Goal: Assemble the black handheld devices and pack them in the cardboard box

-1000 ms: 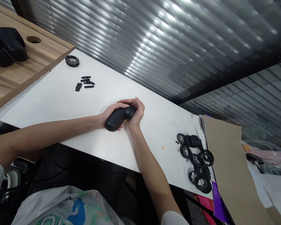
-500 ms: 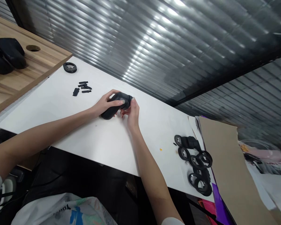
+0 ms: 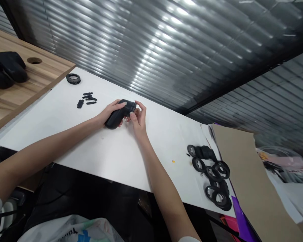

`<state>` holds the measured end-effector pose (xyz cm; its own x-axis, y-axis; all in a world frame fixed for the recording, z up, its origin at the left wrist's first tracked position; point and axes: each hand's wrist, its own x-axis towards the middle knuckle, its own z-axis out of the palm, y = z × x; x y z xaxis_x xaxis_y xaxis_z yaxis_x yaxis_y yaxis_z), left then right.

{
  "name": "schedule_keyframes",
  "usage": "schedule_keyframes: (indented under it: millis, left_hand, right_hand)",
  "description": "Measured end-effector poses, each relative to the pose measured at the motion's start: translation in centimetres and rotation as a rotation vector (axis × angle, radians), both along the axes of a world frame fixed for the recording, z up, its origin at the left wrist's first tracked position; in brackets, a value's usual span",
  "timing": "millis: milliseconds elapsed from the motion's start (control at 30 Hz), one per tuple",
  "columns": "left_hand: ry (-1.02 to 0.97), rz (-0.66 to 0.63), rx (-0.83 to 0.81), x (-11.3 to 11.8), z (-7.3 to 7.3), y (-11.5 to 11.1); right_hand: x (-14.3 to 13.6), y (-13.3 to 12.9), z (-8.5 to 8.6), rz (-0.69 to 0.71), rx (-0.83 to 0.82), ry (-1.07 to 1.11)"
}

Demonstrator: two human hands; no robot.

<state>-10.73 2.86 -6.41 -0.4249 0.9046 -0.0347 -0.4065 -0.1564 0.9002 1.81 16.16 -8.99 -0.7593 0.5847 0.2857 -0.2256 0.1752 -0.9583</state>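
A black angled housing (image 3: 116, 116), with a thick rounded body and a ringed cylindrical end, is held above the white table (image 3: 111, 151). My left hand (image 3: 112, 111) is closed round its body, the thumb lying along the top. At the ringed end, my right hand (image 3: 138, 119) has its thumb and index finger curved about the rim, the other fingers partly hidden beneath. Left of the hands lie several small flat black strips (image 3: 91, 103), with a black ring (image 3: 73, 79) farther back.
Several black rings (image 3: 198, 165) and ribbed black parts (image 3: 205, 153) lie at the table's right end, beside a cardboard sheet (image 3: 239, 161). More black housings (image 3: 13, 67) rest on a wooden surface (image 3: 50, 67) at left. A corrugated metal wall (image 3: 111, 43) runs behind.
The right thumb and index finger have spread apart around the housing's end, exposing its ringed rim. The left thumb has shifted back a little along the body. The view has tilted slightly.
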Motion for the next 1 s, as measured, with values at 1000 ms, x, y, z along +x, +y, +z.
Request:
schedule_keyframes:
  millis: [1000]
  left_hand:
    - [0.002,0.072,-0.074,0.4,-0.2,-0.2]
  right_hand:
    - [-0.3,-0.9,0.2,0.074,-0.042,-0.081]
